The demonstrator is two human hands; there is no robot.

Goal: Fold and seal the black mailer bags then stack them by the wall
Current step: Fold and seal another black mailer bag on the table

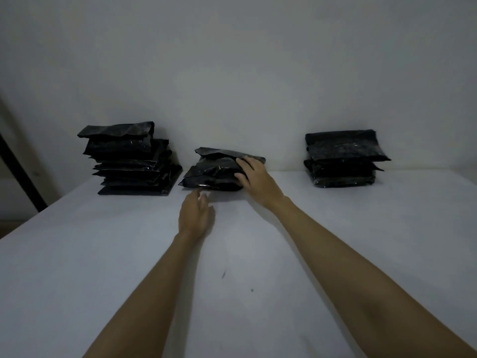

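Three bag stacks (219, 171); right hand (254, 178) grips middle one.

Plain packing room: bare white wall (232, 60), white table (103, 254), mailer bag stacks (131, 161).

A white table (103, 254) meets a pale wall. Three stacks of black mailer bags sit along its far edge: left (131, 161), middle (216, 174), right (343, 158).
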